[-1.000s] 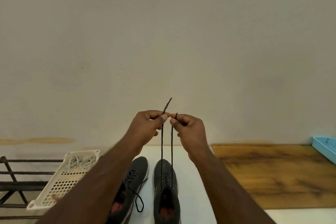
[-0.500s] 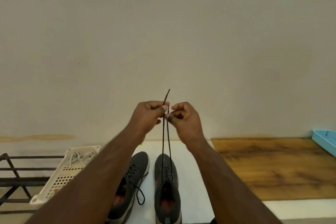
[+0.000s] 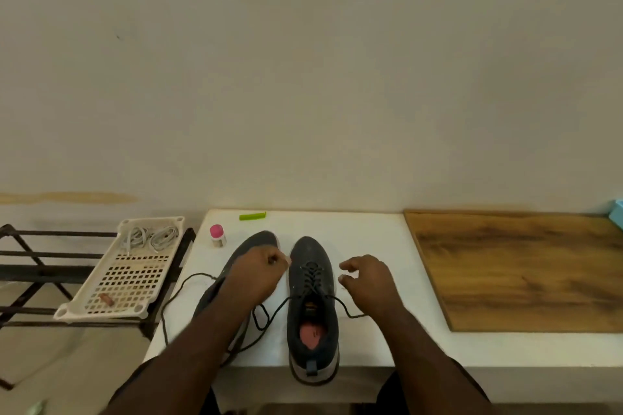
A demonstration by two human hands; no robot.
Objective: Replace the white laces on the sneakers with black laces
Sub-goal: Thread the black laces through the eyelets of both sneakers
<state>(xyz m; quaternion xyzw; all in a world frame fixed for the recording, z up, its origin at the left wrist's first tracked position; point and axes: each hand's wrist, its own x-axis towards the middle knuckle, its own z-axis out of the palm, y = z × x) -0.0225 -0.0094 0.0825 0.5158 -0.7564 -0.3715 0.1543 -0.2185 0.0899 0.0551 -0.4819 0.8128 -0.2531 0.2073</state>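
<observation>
Already black-laced, dark grey sneaker (image 3: 312, 280)

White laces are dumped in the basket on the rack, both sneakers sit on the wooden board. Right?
Not quite. The head view shows both sneakers on the white table, left of the wooden board, which has nothing on it. The white laces do lie in the basket on the rack.
</observation>
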